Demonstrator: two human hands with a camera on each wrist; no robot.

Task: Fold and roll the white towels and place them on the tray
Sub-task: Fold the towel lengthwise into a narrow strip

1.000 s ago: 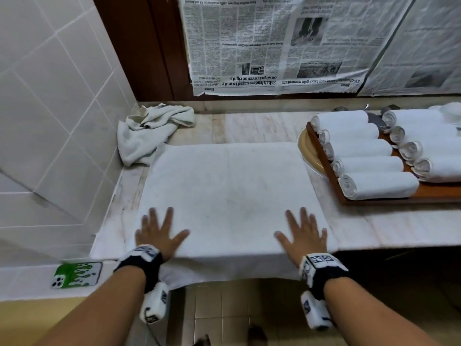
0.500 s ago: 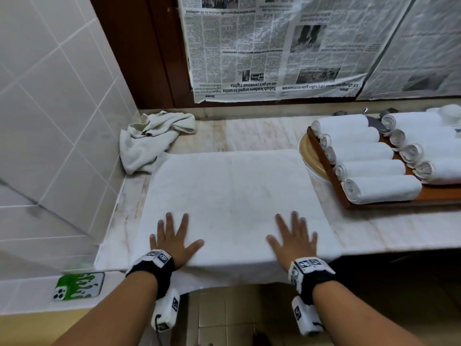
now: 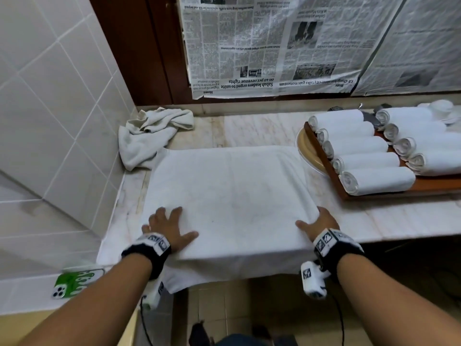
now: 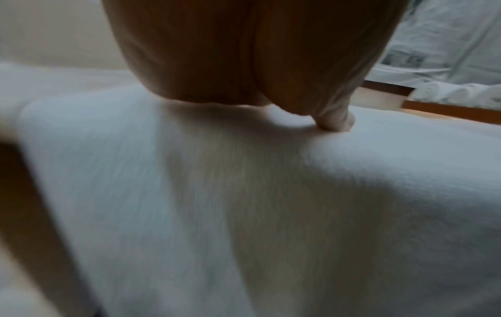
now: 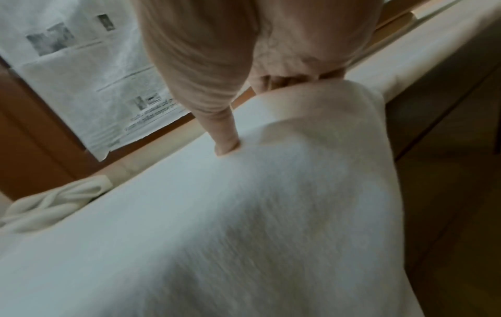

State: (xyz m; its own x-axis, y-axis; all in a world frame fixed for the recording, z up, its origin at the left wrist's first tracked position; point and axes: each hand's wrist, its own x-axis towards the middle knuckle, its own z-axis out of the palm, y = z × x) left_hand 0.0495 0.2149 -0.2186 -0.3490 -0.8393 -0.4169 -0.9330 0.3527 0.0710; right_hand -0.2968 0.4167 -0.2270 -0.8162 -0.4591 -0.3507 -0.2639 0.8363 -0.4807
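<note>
- White flat towel (image 3: pixel 229 193) lay spread on the marble counter (image 3: pixel 399 216), near edge hanging over.
- Left hand (image 3: pixel 166 227) pressed it, fingers straight.
- Right hand (image 3: pixel 321 224) gripped its right corner.
- Rolled towels (image 3: pixel 374 181) filled the tray (image 3: pixel 436 187) at right.

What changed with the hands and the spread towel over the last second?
The right hand slid out to the spread towel's right edge and now pinches it, thumb on top, fingers beneath. The left hand shifted slightly but remains flat on the towel. The rolled towels, tray and crumpled towel look unchanged.
</note>
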